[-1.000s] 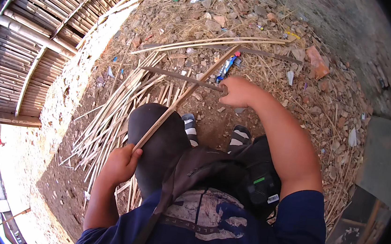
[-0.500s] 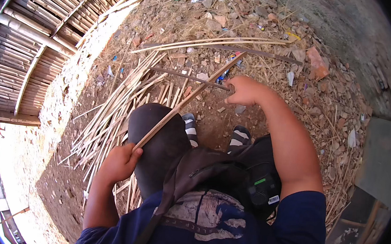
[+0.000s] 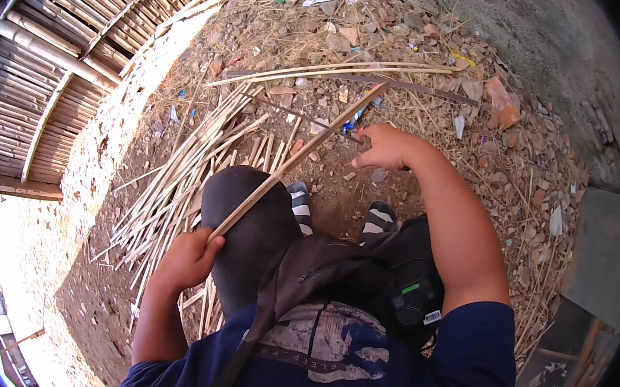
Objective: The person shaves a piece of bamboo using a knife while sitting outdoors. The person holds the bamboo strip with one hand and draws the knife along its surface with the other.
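My left hand is closed around the near end of a bamboo strip. The strip slants up to the right, lying across my dark-clothed left knee. In my right hand is the handle end of a long, thin, dark knife, its blade pointing left. The blade crosses the strip near the strip's far part; whether it touches cannot be made out. A pile of split bamboo strips lies on the ground beside my left leg.
Two pale strips and a dark flat bar lie ahead on rubble-strewn ground. A brick piece sits at the right, near a grey wall. A bamboo-slat structure stands at the far left. My striped footwear is below.
The knife's far end has swung up and away from me, and my right hand has turned slightly. My left hand and the bamboo strip have hardly moved.
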A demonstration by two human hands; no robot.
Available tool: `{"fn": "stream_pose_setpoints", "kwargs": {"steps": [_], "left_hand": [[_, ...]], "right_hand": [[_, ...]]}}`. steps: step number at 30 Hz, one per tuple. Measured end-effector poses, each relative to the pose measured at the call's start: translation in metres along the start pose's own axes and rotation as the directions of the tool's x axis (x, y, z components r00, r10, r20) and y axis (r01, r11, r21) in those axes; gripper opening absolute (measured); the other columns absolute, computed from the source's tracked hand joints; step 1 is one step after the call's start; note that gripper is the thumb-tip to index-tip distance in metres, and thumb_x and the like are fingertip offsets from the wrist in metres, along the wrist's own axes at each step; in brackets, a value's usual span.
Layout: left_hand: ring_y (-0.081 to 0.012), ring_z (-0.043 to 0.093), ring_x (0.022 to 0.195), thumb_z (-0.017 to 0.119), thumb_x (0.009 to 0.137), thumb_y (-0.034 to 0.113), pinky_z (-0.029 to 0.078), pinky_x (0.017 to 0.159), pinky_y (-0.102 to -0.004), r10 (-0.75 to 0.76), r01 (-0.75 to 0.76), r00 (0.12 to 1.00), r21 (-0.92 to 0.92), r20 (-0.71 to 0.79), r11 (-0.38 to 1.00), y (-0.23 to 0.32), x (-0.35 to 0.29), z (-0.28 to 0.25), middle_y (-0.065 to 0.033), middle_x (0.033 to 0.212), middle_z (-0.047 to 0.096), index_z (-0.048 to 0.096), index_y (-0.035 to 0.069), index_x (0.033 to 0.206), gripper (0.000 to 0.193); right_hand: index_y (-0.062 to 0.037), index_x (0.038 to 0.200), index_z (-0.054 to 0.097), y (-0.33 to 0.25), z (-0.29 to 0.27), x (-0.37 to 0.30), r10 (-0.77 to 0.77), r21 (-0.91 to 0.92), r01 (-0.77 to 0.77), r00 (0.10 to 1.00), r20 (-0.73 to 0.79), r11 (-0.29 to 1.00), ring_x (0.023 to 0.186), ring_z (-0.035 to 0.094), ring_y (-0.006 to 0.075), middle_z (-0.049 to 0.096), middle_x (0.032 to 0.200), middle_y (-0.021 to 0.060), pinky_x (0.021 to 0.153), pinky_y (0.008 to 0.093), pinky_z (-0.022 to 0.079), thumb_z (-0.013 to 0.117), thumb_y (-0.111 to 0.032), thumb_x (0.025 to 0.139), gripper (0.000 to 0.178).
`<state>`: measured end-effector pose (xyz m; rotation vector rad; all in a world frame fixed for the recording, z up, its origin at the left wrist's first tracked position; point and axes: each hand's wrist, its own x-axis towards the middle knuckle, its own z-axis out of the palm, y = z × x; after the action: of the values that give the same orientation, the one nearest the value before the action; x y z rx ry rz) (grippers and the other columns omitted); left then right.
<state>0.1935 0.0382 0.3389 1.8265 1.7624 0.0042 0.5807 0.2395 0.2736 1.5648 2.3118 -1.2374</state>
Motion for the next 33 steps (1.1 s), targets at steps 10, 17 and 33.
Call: {"fn": "stream_pose_setpoints", "kwargs": {"steps": [10,17,33], "left_hand": [[-0.0445,0.064,0.076,0.054,0.104,0.032,0.048,0.069,-0.0497,-0.014,0.014,1.0,0.018,0.026,1.0,-0.002,0.002,-0.001,-0.0246,0.076,0.063,0.062,-0.002,0.087,0.038],[-0.043,0.064,0.073,0.054,0.104,0.032,0.048,0.068,-0.0494,-0.004,0.004,1.0,-0.009,-0.004,1.0,-0.003,0.002,0.001,-0.0234,0.074,0.064,0.063,-0.001,0.087,0.038],[-0.0458,0.062,0.071,0.054,0.104,0.033,0.046,0.066,-0.052,0.057,-0.058,0.998,-0.067,-0.019,0.996,-0.009,0.002,0.002,-0.0248,0.071,0.061,0.06,-0.002,0.082,0.041]], "right_hand": [[0.0005,0.14,0.058,0.002,0.009,0.002,-0.004,-0.077,0.003,1.0,-0.018,0.997,0.101,0.072,0.0333,0.071,0.114,0.0242,0.088,0.0416,0.056,0.079,-0.037,0.077,0.076],[0.0025,0.138,0.059,0.007,-0.01,-0.008,0.144,0.134,-0.141,0.989,-0.016,0.981,0.111,0.068,0.0369,0.071,0.116,0.025,0.094,0.0444,0.054,0.079,-0.037,0.077,0.075],[0.0013,0.133,0.063,0.012,0.018,0.004,-0.16,-0.197,0.115,0.959,-0.232,0.974,0.084,0.07,0.0289,0.071,0.096,0.0208,0.077,0.0407,0.055,0.08,-0.036,0.077,0.069]]}}
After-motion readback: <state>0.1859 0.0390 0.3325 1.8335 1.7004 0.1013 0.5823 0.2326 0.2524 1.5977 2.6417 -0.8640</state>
